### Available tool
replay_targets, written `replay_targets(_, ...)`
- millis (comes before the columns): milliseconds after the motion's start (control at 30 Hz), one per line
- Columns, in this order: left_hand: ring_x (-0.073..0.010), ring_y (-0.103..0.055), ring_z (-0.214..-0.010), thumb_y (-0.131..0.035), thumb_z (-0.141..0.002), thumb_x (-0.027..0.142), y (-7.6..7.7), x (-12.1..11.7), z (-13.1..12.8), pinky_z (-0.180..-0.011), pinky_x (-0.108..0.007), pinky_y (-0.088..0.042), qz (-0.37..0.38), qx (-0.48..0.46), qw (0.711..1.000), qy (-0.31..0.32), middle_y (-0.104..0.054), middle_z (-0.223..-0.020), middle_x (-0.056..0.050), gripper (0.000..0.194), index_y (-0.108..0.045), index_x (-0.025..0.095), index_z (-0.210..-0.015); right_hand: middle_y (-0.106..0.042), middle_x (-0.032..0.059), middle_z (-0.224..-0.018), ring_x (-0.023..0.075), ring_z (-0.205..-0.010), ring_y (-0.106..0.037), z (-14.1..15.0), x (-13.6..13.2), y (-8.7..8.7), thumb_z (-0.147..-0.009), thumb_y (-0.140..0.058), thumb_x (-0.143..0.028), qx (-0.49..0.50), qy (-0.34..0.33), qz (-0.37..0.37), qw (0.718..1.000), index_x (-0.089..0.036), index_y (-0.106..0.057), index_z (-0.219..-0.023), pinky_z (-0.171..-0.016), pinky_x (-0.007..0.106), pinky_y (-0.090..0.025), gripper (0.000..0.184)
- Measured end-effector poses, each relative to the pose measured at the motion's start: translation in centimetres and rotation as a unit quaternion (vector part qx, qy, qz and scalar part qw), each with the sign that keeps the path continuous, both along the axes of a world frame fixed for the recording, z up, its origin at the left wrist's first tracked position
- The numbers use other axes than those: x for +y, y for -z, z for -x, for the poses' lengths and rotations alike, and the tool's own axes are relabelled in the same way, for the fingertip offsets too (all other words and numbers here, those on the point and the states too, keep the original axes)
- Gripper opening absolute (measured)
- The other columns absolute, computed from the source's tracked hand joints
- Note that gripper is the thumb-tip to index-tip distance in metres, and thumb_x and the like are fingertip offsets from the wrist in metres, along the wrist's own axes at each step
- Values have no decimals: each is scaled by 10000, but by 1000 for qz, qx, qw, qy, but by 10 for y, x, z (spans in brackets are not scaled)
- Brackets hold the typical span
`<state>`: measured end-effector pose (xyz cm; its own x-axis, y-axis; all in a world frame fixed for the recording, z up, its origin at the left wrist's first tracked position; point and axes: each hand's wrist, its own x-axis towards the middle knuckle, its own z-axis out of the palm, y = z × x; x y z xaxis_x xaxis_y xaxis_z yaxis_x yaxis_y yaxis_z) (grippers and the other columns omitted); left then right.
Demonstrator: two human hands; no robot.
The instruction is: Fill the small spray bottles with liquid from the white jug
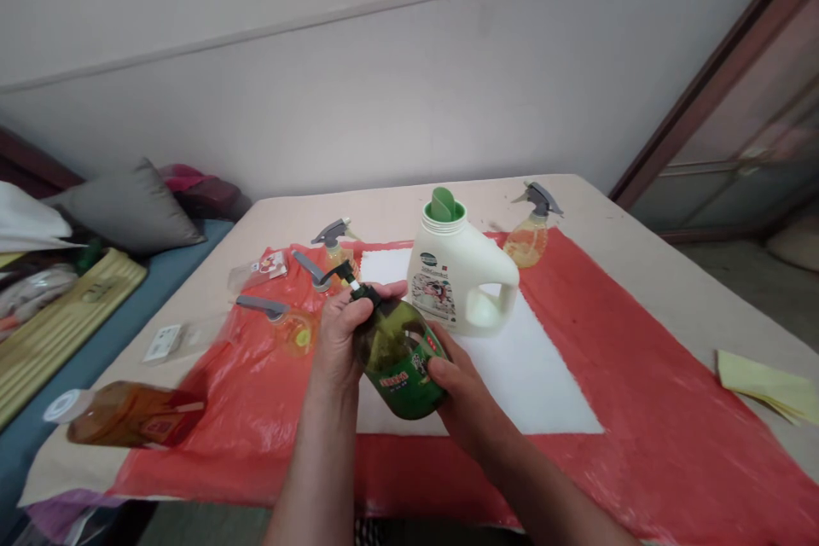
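Note:
Both hands hold a green pump bottle (395, 350), tilted with its black pump head to the upper left. My left hand (342, 333) is closed around its neck, just under the pump. Lower down, my right hand (461, 384) grips the labelled side, thumb on the label. Right behind the bottle stands a white detergent jug (441, 264) with a green spout in its uncapped mouth. A white sheet (525, 384) lies beneath, on red plastic (576, 461).
Left of my hands are a spray bottle (336, 252), a second one lying down (298, 333), and clear packaging (192, 337). A brown liquid bottle (134, 414) lies front left. Another spray bottle (530, 235) stands back right; yellow cloths (768, 384) lie far right.

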<state>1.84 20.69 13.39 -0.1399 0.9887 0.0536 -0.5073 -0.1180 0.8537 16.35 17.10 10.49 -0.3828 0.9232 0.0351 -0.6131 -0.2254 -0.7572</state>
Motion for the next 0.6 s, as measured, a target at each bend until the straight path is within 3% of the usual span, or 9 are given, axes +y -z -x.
replay_targets(467,-254,-731,-927,-818,-638,356,-1,-5,1,-803,-323,-581,-8,-24,1000,17,-788,-950,-101,267,-753,167,-816,-671,99,-1106,257,-968,-642,1,-1,0,-820,-672,-495,25,-34,-11,999,-216,-601,-1139,-884,416,-507,430)
replay_targets(600,-262,-729,-929,-792,-666,365,0,-6,3,-793,-332,-582,-9,-19,999,26,-785,-955,-109,257,-751,168,-826,-643,98,-1195,274,-1095,-604,-12,9,2,-773,-736,-572,-13,-95,-42,994,-218,-586,-1213,-960,426,-478,584)
